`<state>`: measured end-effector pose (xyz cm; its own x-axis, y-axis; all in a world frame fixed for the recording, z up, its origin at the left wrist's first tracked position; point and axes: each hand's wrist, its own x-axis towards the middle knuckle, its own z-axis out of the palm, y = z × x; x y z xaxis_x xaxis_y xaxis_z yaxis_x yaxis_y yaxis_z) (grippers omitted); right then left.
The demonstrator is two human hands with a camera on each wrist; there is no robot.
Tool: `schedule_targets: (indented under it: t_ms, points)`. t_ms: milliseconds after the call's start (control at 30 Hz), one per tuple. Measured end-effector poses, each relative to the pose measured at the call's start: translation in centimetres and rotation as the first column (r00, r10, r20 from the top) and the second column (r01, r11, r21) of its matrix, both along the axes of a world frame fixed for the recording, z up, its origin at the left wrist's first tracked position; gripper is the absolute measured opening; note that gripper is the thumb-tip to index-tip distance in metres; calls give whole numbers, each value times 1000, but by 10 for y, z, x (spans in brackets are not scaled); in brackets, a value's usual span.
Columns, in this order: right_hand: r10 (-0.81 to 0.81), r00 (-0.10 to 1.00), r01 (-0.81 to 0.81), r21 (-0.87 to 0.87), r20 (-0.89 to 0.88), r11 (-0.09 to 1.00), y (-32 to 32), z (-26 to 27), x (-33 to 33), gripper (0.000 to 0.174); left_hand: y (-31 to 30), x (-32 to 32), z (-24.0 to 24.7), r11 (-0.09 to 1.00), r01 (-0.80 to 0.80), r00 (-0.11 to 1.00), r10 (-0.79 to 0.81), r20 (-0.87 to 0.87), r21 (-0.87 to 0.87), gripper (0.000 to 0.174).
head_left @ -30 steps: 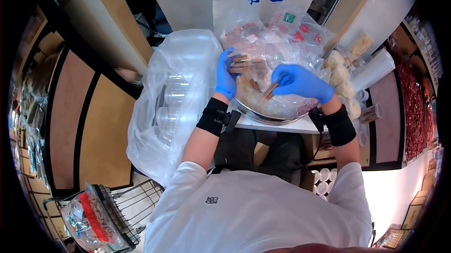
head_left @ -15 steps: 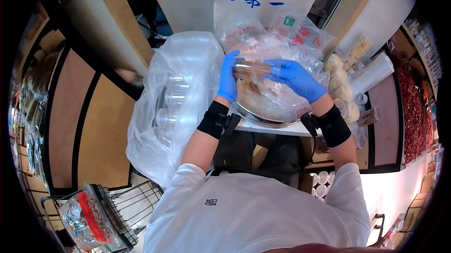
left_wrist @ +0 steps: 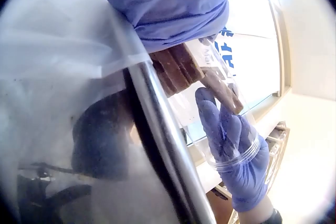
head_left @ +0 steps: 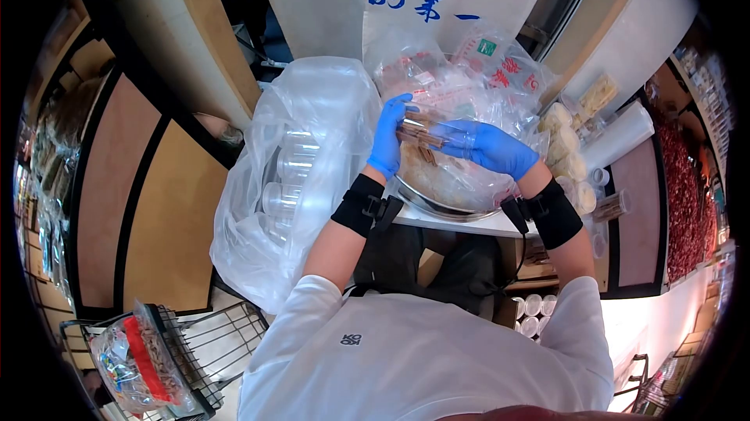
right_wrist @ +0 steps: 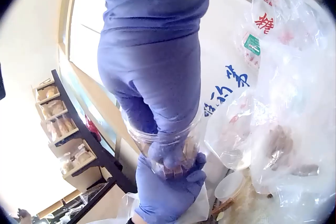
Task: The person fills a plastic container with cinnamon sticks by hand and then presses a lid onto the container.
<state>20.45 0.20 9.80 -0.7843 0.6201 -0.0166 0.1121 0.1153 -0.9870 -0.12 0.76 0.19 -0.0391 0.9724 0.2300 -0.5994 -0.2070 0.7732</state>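
My left hand [head_left: 387,140], in a blue glove, holds a clear plastic jar [left_wrist: 239,160] on its side, with the mouth facing right. Several brown sticks [head_left: 422,130] lie inside it; they look like squared bars in the left wrist view. My gloved right hand [head_left: 504,149] reaches through the jar's mouth. Its straight fingers [left_wrist: 212,121] lie against the sticks' ends, seen through the clear wall. Below both hands is a wide metal bowl [head_left: 445,208] holding crinkled clear plastic and more brown sticks [head_left: 426,155].
A large plastic bag [head_left: 320,101] of clear jars stands left of the bowl. Printed clear bags [head_left: 508,69] pile up behind it. To the right are pale lidded containers [head_left: 558,140] and a white roll [head_left: 621,144]. A wire cart [head_left: 226,343] stands at lower left.
My right hand moved left from over the bowl, where it pinched brown sticks, and its fingers went into the jar. My left hand kept its hold, and the jar tilted slightly.
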Motion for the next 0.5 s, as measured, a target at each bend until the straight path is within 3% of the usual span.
schedule_targets:
  t_ms: [33,267,333,367,433,500]
  points:
    - [47,994,-54,75,94,996,-1,2,1,38,-2,0,2,1000,10,1000,-9,3,-6,37]
    - [30,986,-52,129,166,990,-1,7,1,35,0,0,0,1000,-12,999,12,-37,1,37]
    - [-80,996,71,-161,-47,984,-4,9,1,31,1,0,-1,1000,-20,1000,20,-24,-3,37]
    - [-79,996,71,-161,-46,984,-5,11,3,31,2,0,-2,1000,-28,1000,28,-12,-6,37]
    - [-213,968,142,-409,-134,902,-7,15,7,34,2,-1,0,998,-30,1000,30,1,-48,37]
    - [-238,959,165,-382,-152,910,-13,20,6,36,1,-1,0,995,-25,1000,27,15,-93,38]
